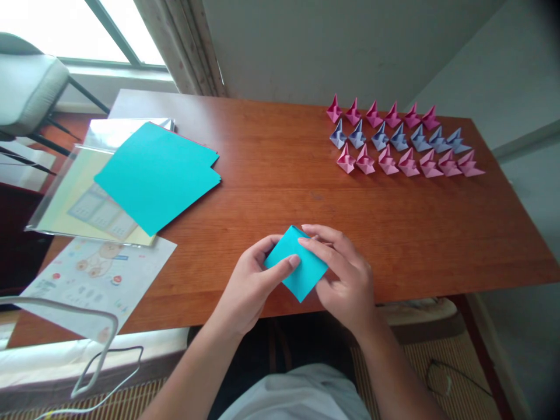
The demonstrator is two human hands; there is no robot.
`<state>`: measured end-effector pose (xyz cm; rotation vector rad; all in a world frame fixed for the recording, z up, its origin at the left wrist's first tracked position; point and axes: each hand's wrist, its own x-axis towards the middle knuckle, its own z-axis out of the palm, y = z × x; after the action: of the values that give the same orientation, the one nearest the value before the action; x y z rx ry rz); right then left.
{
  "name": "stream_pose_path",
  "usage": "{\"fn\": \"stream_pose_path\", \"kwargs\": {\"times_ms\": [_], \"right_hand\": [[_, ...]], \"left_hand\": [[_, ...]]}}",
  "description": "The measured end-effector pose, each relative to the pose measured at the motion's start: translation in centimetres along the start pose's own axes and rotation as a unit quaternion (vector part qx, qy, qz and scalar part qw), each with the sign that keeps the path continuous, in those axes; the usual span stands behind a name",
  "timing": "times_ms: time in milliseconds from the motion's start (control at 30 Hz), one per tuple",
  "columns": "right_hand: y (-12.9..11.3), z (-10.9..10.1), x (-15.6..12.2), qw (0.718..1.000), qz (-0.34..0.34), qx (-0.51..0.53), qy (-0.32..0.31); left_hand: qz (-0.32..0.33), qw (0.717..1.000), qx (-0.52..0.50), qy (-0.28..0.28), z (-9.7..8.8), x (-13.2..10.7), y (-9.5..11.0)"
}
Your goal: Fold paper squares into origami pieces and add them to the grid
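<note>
A small folded square of turquoise paper (pixel 301 280) is held up just above the table's front edge, one corner pointing toward me. My left hand (pixel 258 277) pinches its left side, thumb flat on the upper face and the other fingers behind. On the right side, my right hand (pixel 347 274) grips the paper, with its index fingertip on the face near the top corner and the thumb mostly hidden beneath. A crease or open edge shows at the top corner.
Rows of folded paper figures, pink and lilac, stand at the back right of the wooden table (pixel 262 175). Turquoise sheets (pixel 161 175) lie at left over clear plastic packs (pixel 65 192). A printed sheet (pixel 100 280) and a white cable (pixel 109 344) are at front left.
</note>
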<state>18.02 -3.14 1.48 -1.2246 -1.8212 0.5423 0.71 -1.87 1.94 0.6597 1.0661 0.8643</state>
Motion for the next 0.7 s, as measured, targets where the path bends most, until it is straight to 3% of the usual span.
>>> {"fn": "stream_pose_path", "kwargs": {"times_ms": [333,700], "right_hand": [[0.14,0.10,-0.44,0.962,0.181,0.201,0.037],[-0.26,-0.15,-0.15,0.947,0.245,0.208,0.017]], "left_hand": [[0.022,1.000,-0.017,0.011,-0.34,0.29,-0.35],[0.000,0.998,-0.068,0.018,0.04,0.23,0.03]]}}
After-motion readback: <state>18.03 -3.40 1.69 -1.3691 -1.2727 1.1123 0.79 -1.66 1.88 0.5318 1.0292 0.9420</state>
